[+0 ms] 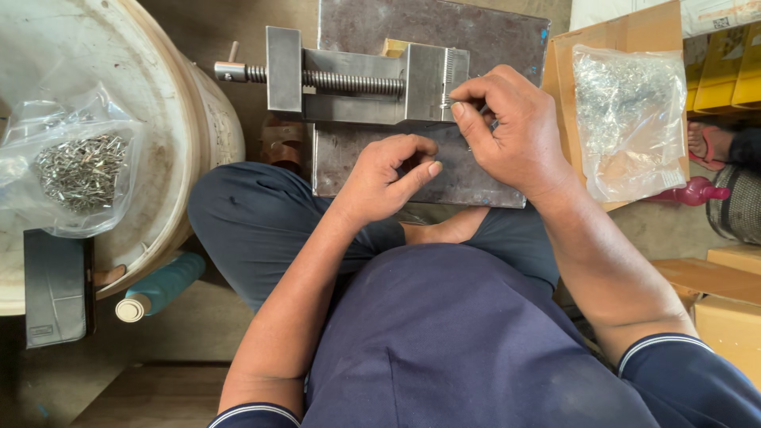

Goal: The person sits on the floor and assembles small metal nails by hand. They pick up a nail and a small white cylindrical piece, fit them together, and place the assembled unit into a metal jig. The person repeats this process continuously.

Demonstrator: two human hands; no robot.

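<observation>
Looking down past our dark blue lap, we see our left hand (390,178) curled loosely on a grey steel plate (476,186), thumb and forefinger pinched; whether they hold anything we cannot tell. Beyond it, our right hand (507,127) pinches a small metal piece (449,101), mostly hidden, against the ridged jaw of a steel vise (361,79). Its threaded screw's long axis runs left to right. Clear bags of shiny metal pieces (630,111) lie at either side.

A clear plastic bag (75,162) of small metal pins lay on the white drum at left. Another clear bag (629,119) rested on a brown cardboard box (614,32) at right, beside yellow cartons (725,67).
</observation>
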